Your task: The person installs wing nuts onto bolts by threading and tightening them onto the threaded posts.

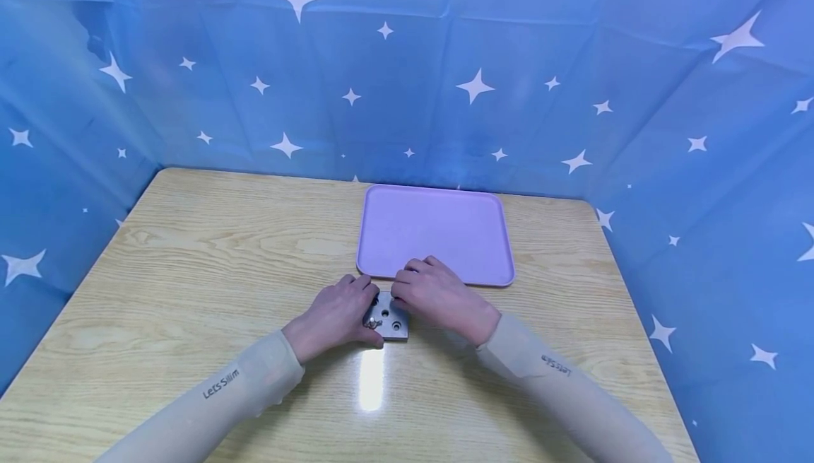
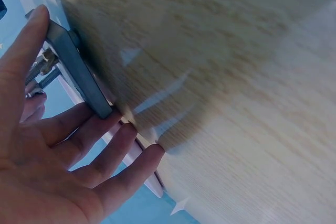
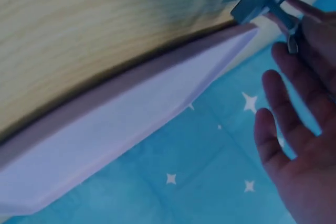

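Observation:
A thick metal plate (image 1: pixel 385 314) with several holes is held near the tray's front edge. My left hand (image 1: pixel 340 311) grips its left side, with the thumb at the near edge and the fingers at the far edge. Threaded bolts (image 2: pixel 50 77) stick out of the plate, and a wing nut (image 2: pixel 48 60) sits on one of them. At the plate's far right corner, my right hand (image 1: pixel 439 295) pinches a wing nut (image 3: pixel 292 41) on a bolt, its thumb and index finger partly hidden. The other fingers (image 3: pixel 273 129) of that hand stay loosely bent, away from the plate.
A shallow purple tray (image 1: pixel 439 233) lies just beyond both hands on the wood-grain table (image 1: pixel 254 237). Blue cloth (image 1: pixel 407 116) with white stars hangs behind the table and along both sides.

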The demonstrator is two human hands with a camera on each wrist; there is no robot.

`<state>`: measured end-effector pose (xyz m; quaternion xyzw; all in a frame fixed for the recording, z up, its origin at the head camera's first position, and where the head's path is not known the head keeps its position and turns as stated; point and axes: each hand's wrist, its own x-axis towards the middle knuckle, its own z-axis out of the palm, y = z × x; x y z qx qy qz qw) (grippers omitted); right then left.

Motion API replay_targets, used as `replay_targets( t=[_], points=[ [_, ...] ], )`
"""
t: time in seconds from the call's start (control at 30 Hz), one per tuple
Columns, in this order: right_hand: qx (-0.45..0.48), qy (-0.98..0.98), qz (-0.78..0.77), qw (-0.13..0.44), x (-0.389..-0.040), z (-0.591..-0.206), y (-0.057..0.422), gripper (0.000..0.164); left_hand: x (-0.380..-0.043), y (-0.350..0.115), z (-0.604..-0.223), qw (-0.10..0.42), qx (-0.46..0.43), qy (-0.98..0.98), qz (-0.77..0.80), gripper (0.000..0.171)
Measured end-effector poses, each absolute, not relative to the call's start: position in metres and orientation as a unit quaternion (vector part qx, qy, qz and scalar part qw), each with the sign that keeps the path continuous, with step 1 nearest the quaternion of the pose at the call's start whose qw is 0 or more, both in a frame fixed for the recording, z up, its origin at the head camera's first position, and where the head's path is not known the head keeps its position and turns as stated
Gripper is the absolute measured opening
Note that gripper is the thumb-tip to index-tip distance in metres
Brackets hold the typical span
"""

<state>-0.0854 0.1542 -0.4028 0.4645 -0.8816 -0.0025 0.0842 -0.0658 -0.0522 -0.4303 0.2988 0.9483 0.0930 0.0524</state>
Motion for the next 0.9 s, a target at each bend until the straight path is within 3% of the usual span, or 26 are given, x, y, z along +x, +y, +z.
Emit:
replay_targets(
  t=[0.63, 0.9],
  points=[
    [0.325, -0.94, 0.017, 0.107, -0.077, -0.415, 0.135, 0.032, -0.066, -0.053, -0.432, 0.048, 0.304, 0.947, 0.089, 0.068],
    [0.335, -0.942, 0.012, -0.001, -0.079, -0.394, 0.145, 0.038, -0.066, -0.053, -0.431, 0.05, 0.304, 0.948, 0.082, 0.072]
  ],
)
